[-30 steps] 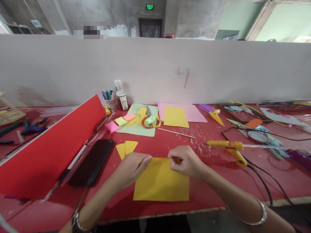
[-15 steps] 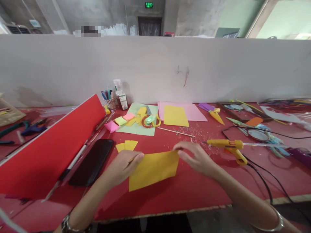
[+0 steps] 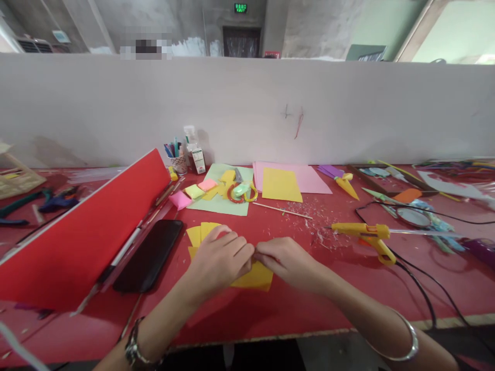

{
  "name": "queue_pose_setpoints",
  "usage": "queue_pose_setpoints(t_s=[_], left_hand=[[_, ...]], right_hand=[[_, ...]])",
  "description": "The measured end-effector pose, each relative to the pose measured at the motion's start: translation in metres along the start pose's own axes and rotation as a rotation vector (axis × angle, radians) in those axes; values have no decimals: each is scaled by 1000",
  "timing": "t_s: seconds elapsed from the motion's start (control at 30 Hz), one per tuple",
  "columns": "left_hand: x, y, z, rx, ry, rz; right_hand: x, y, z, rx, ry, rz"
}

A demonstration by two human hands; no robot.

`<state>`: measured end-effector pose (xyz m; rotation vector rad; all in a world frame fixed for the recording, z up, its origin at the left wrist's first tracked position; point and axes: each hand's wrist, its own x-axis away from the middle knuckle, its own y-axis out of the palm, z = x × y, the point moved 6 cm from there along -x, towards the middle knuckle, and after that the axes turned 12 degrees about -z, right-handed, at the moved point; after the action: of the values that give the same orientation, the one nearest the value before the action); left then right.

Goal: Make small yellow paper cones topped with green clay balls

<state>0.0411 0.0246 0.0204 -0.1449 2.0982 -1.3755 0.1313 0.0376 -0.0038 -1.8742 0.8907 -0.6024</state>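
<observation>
A sheet of yellow paper (image 3: 256, 277) lies folded on the red table (image 3: 301, 309) in front of me. My left hand (image 3: 221, 257) rests on its left half, fingers bent and pressing down on it. My right hand (image 3: 284, 262) meets it from the right, fingertips pinching the paper's upper edge. Most of the sheet is hidden under both hands. Small yellow paper pieces (image 3: 201, 233) lie just beyond my left hand.
A yellow glue gun (image 3: 367, 234) with a black cable lies to the right. A black phone (image 3: 149, 255) and a red board (image 3: 81, 239) sit on the left. Pink and yellow sheets (image 3: 286, 181), scissors, a pen cup (image 3: 178, 161) and paper scraps lie further back near the white partition.
The yellow sheet was flat a second ago, then lifted and turned; now it lies folded smaller under my hands, which have come together at its middle.
</observation>
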Motion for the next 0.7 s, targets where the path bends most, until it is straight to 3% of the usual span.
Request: queue_pose_setpoints(t_s=[0.17,0.3,0.43,0.5,0.57,0.63,0.7], left_hand=[[1,-7,-7,-54,12,62],[12,-6,-28,-91,12,79],[30,2,-62,-110,-158,13],[39,5,-80,76,-337,5],[43,13,-88,448,-478,-23],[39,23,-81,847,-488,-103],[31,29,-67,1057,-430,-213]], right_hand=[[7,-8,-2,-83,-41,38],[17,-16,8,-154,-23,66],[31,-24,28,-199,76,126],[36,-25,35,-229,114,150],[36,-23,36,-265,114,136],[32,-19,33,-307,93,102],[27,-15,29,-338,61,63]])
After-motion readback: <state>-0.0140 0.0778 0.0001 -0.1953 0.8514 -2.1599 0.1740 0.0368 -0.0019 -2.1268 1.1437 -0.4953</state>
